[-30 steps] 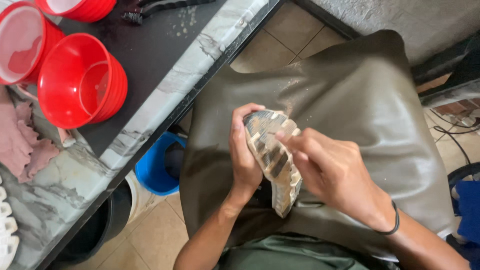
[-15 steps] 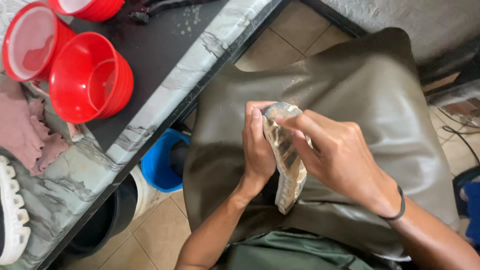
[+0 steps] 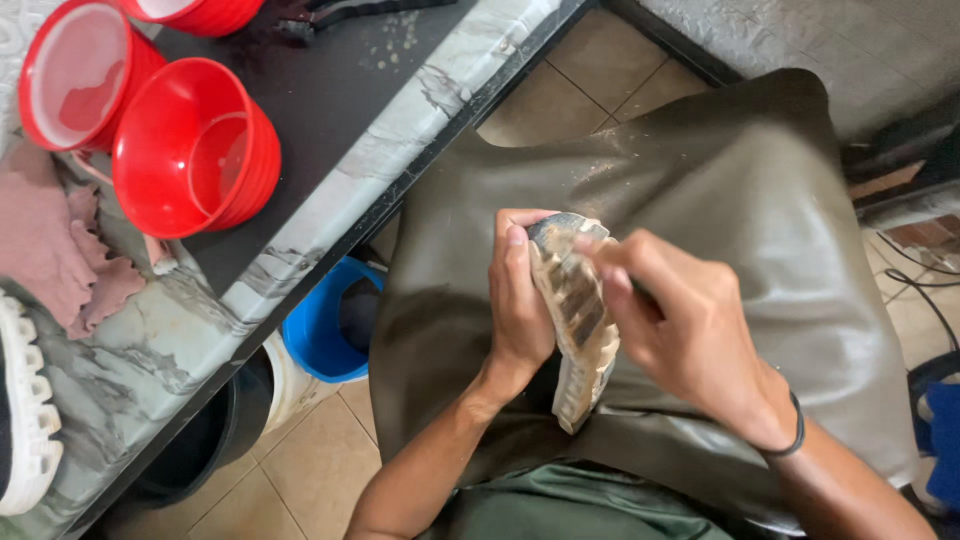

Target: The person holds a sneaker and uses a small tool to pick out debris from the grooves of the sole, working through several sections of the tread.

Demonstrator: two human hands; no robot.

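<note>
A dirty shoe sole [image 3: 578, 330], pale with dark ribbed tread, stands on edge over my lap. My left hand [image 3: 520, 300] grips its left side, thumb up near the toe end. My right hand [image 3: 680, 330] is closed against the tread on its right side; whatever it may hold is hidden by the fingers. A black band circles my right wrist. Under both hands lies a dark olive apron [image 3: 720, 200] spread across my knees.
A marble-edged counter [image 3: 330, 200] runs diagonally at the left, bearing stacked red plastic bowls [image 3: 190, 145], a pink rag [image 3: 50, 250] and a white chunky shoe sole [image 3: 25, 410]. Below it stand a blue bucket [image 3: 320, 340] and a dark bin [image 3: 200, 450]. The floor is tiled.
The shoe sole has been turned slightly in my hands, and my right hand has shifted along the tread. The view has drifted a little, bringing the white sole at the left into sight.
</note>
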